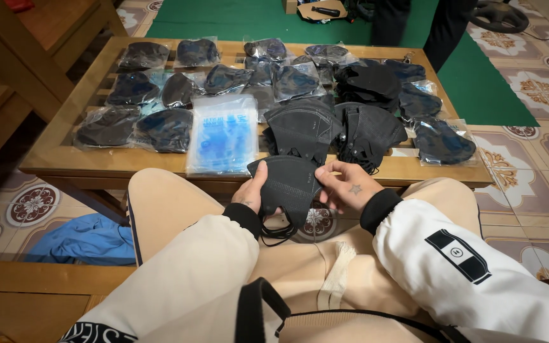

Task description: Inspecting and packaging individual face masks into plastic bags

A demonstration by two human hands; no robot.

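Black folded face mask (289, 184), ear loops dangling, between both hands.

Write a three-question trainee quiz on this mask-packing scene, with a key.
1. True or false: both hands hold one black mask.
2. Which lies directly beyond the held mask? A) a stack of clear bags B) a pile of loose black masks C) the blue cloth
3. Fill in: the bagged masks lie on a wooden ____.

Key: 1 true; 2 B; 3 table.
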